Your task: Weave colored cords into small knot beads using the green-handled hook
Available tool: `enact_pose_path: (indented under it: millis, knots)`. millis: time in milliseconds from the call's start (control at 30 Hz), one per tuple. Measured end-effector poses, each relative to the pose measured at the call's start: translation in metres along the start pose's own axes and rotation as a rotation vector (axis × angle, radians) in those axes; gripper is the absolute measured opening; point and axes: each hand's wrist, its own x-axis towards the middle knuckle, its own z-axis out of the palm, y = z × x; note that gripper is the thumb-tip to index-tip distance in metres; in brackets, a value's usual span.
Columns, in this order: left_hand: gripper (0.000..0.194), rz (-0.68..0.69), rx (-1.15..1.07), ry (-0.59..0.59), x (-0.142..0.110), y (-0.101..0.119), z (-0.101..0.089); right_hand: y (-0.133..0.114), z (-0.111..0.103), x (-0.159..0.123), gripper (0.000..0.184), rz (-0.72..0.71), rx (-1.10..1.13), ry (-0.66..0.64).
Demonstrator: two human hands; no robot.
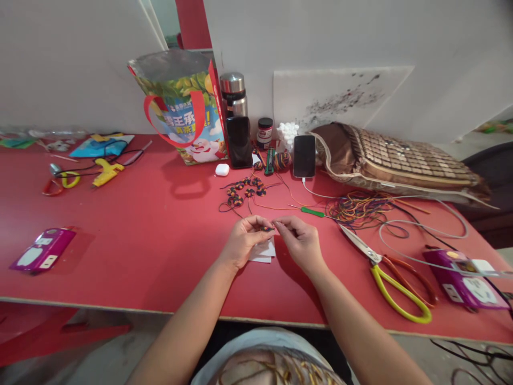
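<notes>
My left hand (245, 241) is closed, thumb and forefinger pinching a small multicoloured yarn piece (267, 229). Close beside it, my right hand (300, 243) has its thumb and forefinger pressed together near that piece; whatever lies between those fingertips is too small to make out. White paper (262, 252) lies on the table under the left hand. Beyond my hands sits a group of small round woven yarn pieces (235, 200) with loose thread tails. A green-handled hook tool (312, 212) rests past the right hand, beside a tangle of coloured cord (363, 209).
Large scissors (395, 278) with red and yellow handles lie right, near a purple power strip (467, 280). At the back stand a printed bag (188, 117), two phones (239, 141), a metal flask (233, 91) and a brown cushion (401, 160). A yellow glue gun (106, 172) lies left.
</notes>
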Motion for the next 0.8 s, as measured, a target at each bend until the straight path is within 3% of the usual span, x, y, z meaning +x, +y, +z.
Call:
enact_pose_path:
  millis: [300, 600, 800]
  knots:
    - [0.038, -0.002, 0.035, -0.005, -0.0012, 0.0012, 0.0022, -0.0027, 0.0009, -0.0035, 0.018, -0.027, -0.071, 0.068]
    - [0.043, 0.02, -0.062, -0.016, 0.0009, 0.0005, -0.0032, 0.0019, 0.0004, 0.0023, 0.023, -0.007, -0.054, 0.002]
    - [0.036, 0.039, 0.025, -0.005, -0.0011, 0.0003, -0.0005, -0.0037, 0.0008, -0.0008, 0.02, -0.011, -0.053, 0.022]
